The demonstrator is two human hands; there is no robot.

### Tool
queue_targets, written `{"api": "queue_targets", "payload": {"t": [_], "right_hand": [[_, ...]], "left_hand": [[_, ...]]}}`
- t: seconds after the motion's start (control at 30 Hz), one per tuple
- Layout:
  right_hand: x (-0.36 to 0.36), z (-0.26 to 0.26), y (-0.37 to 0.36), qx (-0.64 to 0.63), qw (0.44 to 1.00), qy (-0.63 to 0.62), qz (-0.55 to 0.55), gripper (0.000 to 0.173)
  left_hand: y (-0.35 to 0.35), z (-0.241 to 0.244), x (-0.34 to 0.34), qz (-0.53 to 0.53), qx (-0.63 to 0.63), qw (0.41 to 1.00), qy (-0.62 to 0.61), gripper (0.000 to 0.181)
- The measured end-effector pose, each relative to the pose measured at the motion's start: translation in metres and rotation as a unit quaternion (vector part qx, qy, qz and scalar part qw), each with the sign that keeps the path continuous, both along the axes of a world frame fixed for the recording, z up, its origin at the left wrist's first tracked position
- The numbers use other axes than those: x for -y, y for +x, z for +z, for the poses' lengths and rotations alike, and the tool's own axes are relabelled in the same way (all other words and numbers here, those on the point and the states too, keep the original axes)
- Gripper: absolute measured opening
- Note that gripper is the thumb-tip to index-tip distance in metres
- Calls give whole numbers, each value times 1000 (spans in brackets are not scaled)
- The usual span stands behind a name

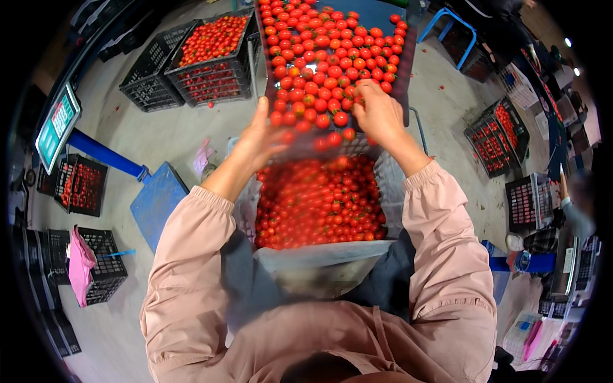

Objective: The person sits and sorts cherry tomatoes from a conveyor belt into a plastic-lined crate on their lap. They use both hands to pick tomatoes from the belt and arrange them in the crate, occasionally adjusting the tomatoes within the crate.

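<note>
Small red cherry tomatoes [330, 62] cover a sloping chute [376, 16] in front of me. Several blurred ones drop off its lower lip. Below, a crate with a pale plastic liner [325, 253] holds a heap of cherry tomatoes [354, 201], partly smeared by motion. At the chute's lower left corner is my left hand [256, 136], thumb up and fingers spread and blurred, with nothing seen in it. My right hand [380, 115] reaches over the lower right of the chute. Its curled fingers touch the tomatoes there; whether they grip one is hidden.
To the left stand a blue platform scale [160, 206] with a tilted display [58, 127] and a black crate of tomatoes [210, 62]. A crate with pink cloth [81, 268] sits lower left. On the right are more tomato crates [498, 136] and a person's arm [567, 201].
</note>
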State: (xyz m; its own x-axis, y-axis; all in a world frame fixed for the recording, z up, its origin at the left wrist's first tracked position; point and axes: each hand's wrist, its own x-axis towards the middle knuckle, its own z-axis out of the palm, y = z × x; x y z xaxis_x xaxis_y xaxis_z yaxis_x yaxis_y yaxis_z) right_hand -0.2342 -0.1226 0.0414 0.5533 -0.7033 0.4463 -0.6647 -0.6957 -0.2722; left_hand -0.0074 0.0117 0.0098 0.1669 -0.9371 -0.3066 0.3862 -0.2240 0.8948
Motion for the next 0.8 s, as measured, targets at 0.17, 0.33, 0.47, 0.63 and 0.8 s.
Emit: {"api": "queue_targets", "payload": {"t": [0.17, 0.33, 0.47, 0.63, 0.8], "right_hand": [[6, -15, -2, -77, 997, 3, -17, 24], [3, -14, -1, -90, 995, 23, 23, 23], [3, -13, -5, -93, 991, 52, 76, 21], [-11, -13, -2, -102, 974, 136, 151, 22], [-16, 2, 2, -63, 982, 150, 99, 23]], "left_hand": [[-14, 18, -3, -17, -28, 999, -12, 99], [-10, 12, -3, 5, -39, 999, -6, 102], [-11, 10, -3, 25, -41, 999, -7, 103], [-3, 2, 1, 39, -26, 999, 24, 101], [0, -2, 3, 24, -16, 999, 27, 100]]}}
